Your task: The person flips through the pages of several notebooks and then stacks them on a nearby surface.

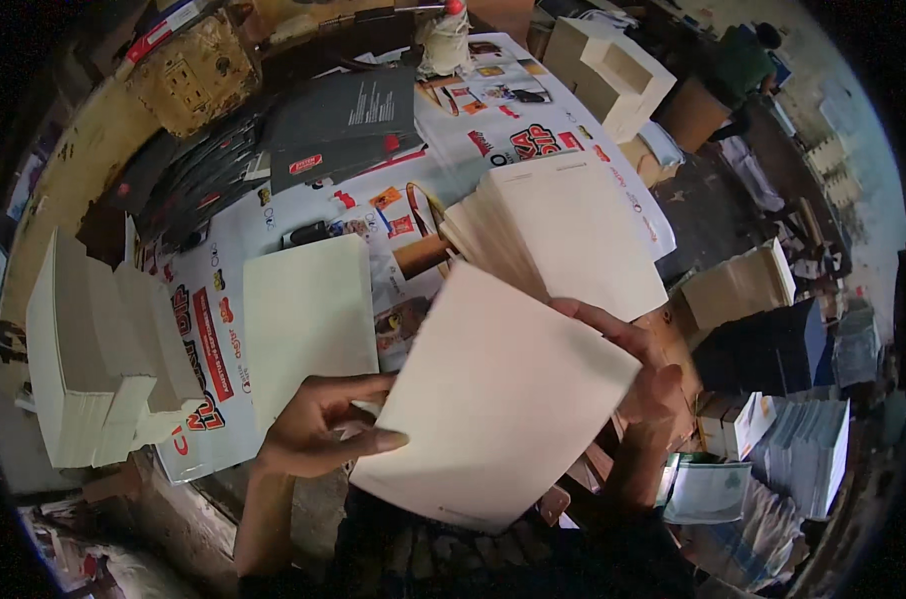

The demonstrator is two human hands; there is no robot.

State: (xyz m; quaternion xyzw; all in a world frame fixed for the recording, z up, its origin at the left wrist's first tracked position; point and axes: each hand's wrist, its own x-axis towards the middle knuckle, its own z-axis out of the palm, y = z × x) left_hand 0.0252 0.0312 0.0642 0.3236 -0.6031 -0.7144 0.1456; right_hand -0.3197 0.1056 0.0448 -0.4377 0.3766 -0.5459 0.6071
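Tilted in front of me is a piece of cream paper (503,399), nearly blank, with faint print at its bottom edge; I cannot tell whether it is one sheet or a thin folded section. My left hand (323,424) pinches its lower left edge, thumb on top. At the upper right edge my right hand (632,364) supports it, fingers partly behind the paper. Beyond, to the right, lies a fanned pile of cream book sections (583,225). A flat cream stack (308,309) rests on the table left of the held paper.
Tall cream paper stacks (83,349) stand at the left edge. Dark printed covers (343,125) lie at the back on a printed table sheet (388,270). Back right is a cream block stack (612,80). Bundled books (802,454) and a dark blue stack (762,349) sit at right.
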